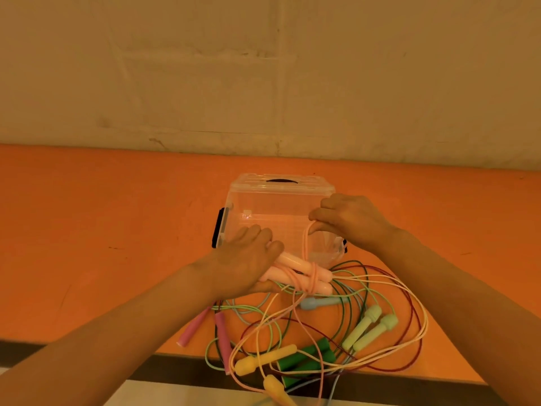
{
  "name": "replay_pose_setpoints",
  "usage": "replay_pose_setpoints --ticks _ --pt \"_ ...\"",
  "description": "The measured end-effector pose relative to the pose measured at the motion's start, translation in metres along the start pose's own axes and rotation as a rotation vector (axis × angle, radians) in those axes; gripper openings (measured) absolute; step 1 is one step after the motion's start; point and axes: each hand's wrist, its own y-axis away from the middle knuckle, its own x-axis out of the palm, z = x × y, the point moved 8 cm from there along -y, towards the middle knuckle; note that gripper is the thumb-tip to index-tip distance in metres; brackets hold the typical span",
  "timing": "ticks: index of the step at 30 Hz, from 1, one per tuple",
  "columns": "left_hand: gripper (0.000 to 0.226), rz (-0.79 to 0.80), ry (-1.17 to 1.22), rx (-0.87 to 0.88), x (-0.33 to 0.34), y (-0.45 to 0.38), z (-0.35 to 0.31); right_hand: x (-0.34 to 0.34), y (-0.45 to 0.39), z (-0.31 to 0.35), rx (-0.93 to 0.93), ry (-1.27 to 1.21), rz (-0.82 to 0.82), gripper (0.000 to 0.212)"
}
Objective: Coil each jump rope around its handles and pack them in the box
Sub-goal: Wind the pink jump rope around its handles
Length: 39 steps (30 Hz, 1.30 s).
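My left hand (246,263) grips the two pale pink handles (301,273) of a jump rope side by side, just in front of the clear plastic box (263,206). Several turns of the pink rope (312,278) circle the handles. My right hand (351,221) pinches a loop of that same pink rope above the handles, against the box's front right side. The box stands with its lid on and black latches at its sides.
A tangle of other jump ropes lies on the orange table (87,244) near its front edge: pink handles (221,336), yellow handles (263,360), dark green handles (304,360), light green handles (370,328) and a blue handle (317,302). A bare wall rises behind.
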Motion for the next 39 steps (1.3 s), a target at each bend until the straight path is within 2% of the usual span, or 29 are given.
replay_pose_setpoints --ticks 2,4,9,14,21,27,30,34,39 --pt "0.065 -0.010 -0.014 -0.091 0.010 -0.002 0.003 -0.002 -0.003 0.001 0.015 0.028 0.011 0.055" --pt "0.058 -0.039 0.009 -0.202 0.014 -0.007 0.010 -0.002 -0.003 0.001 0.045 0.034 0.005 0.047" --pt "0.059 0.012 -0.010 -0.531 0.013 -0.017 0.032 -0.004 -0.008 0.009 0.096 -0.040 -0.033 0.041" --pt "0.055 -0.051 -0.030 -0.707 -0.001 -0.024 0.047 -0.002 -0.012 0.026 0.122 0.042 -0.055 0.041" --pt "0.056 -0.129 0.037 -0.846 -0.010 -0.014 0.074 0.006 -0.002 0.040 0.142 0.277 -0.071 0.032" --pt "0.059 -0.212 0.118 -0.865 -0.024 -0.009 0.079 0.000 0.001 0.033 0.289 0.366 -0.123 0.032" --pt "0.059 -0.265 0.206 -0.902 -0.030 -0.004 0.084 -0.009 0.000 0.026 0.402 0.362 -0.187 0.040" --pt "0.060 -0.331 0.294 -0.947 -0.037 0.005 0.096 -0.011 0.006 0.023 0.436 0.293 -0.184 0.045" --pt "0.059 -0.399 0.343 -0.933 -0.041 0.010 0.096 -0.017 0.009 0.032 0.385 0.225 -0.251 0.031"
